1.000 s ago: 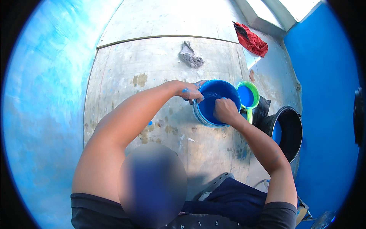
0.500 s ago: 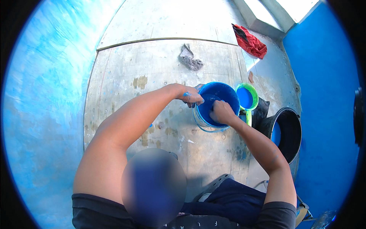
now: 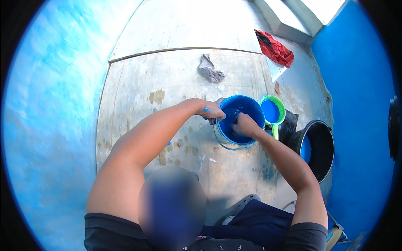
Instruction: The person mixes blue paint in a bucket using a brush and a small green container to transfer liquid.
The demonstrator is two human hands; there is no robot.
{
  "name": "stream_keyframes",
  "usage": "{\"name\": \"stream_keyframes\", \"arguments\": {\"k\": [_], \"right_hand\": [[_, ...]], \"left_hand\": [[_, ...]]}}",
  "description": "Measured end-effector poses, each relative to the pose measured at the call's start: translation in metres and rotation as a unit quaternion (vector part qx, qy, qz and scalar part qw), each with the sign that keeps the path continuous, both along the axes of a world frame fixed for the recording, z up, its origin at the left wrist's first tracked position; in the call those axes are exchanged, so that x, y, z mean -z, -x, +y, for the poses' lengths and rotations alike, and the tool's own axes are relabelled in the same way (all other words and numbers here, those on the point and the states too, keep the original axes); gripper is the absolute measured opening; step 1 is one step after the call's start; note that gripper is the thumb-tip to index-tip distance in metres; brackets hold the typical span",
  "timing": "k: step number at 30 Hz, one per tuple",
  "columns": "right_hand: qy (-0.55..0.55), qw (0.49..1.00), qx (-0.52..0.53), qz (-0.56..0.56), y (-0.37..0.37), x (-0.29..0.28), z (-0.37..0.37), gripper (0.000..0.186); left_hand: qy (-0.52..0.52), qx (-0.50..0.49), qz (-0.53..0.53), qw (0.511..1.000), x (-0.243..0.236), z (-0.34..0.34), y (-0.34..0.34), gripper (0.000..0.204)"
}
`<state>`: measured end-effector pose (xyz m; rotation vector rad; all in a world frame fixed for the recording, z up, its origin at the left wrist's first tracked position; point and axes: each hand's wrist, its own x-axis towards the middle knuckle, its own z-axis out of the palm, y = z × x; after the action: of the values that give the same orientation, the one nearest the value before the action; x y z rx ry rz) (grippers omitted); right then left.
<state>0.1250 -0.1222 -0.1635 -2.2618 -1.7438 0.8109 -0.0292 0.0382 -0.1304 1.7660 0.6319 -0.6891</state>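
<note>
A paint bucket (image 3: 247, 101) with blue paint inside and a wire handle along its near side stands on the boards in front of me. Closed over its left rim is my left hand (image 3: 212, 111), with blue smears on the skin. My right hand (image 3: 246, 125) reaches down inside the bucket, its fingers curled; whatever they hold is hidden by the hand and the blue interior. Just right of the bucket sits a bright green dipper (image 3: 283, 110) with blue paint in it, its handle pointing toward me.
A large black bucket (image 3: 325, 157) with blue inside leans at the right, beside a black bag-like thing (image 3: 289, 125). Farther off lie a grey rag (image 3: 212, 74) and a red cloth (image 3: 278, 49). Blue walls rise left (image 3: 54, 108) and right (image 3: 356, 108).
The view has shifted slightly, so things appear a little lower and farther right. My right hand has moved slightly within the bucket; my left keeps its hold on the rim.
</note>
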Motion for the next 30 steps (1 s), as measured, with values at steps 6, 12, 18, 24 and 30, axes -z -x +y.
{"name": "stream_keyframes", "arguments": {"k": [6, 12, 18, 24, 30], "right_hand": [[-0.119, 0.986, 0.117, 0.016, -0.005, -0.027, 0.004, 0.026], [-0.157, 0.983, 0.051, -0.084, -0.004, -0.033, -0.023, 0.020], [-0.204, 0.979, -0.023, 0.008, 0.016, 0.003, -0.036, 0.013], [-0.053, 0.980, -0.189, 0.021, 0.010, -0.009, -0.049, 0.013], [-0.042, 0.973, -0.219, 0.057, -0.009, -0.044, -0.037, 0.019]], "left_hand": [[0.020, -0.025, 0.013, 0.999, -0.013, -0.003, 0.004, 0.090], [0.044, -0.015, 0.044, 0.998, -0.030, -0.012, 0.006, 0.091], [0.028, 0.056, 0.016, 0.998, -0.047, -0.029, 0.014, 0.093], [0.032, 0.107, -0.007, 0.994, -0.039, -0.032, 0.025, 0.090], [-0.054, 0.164, -0.034, 0.984, -0.034, -0.045, 0.023, 0.094]]}}
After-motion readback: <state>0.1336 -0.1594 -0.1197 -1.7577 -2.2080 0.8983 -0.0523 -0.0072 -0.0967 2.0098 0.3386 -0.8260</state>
